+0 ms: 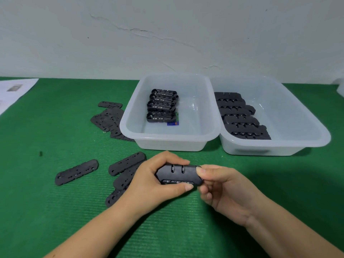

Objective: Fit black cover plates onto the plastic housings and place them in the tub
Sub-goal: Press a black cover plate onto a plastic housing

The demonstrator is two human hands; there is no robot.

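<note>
Item: black housing (pixel 179 175), held above the green desk (pixel 55 211) just in front of the left tub (pixel 168 140). Left hand (pixel 154 183): we note its grip closed around the housing's left end, thumb beneath, fingers curled over the top. Right hand (pixel 223 190): its grip pinches the right end. Both forearms angle inward. Loose cover plates (pixel 126 164) lie left. Right tub (pixel 275 148) holds further housings.

- A housing (pixel 178 175) is held between the left hand (pixel 152 181) and right hand (pixel 223 190), in front of two tubs.
- The left tub (pixel 167 140) touches the right tub (pixel 279 146); housings lie in each.
- Cover plates (pixel 126 165) lie left of the hands; a further pile (pixel 109 120) lies left of the left tub.
- Paper (pixel 14 92) lies at the far left.
</note>
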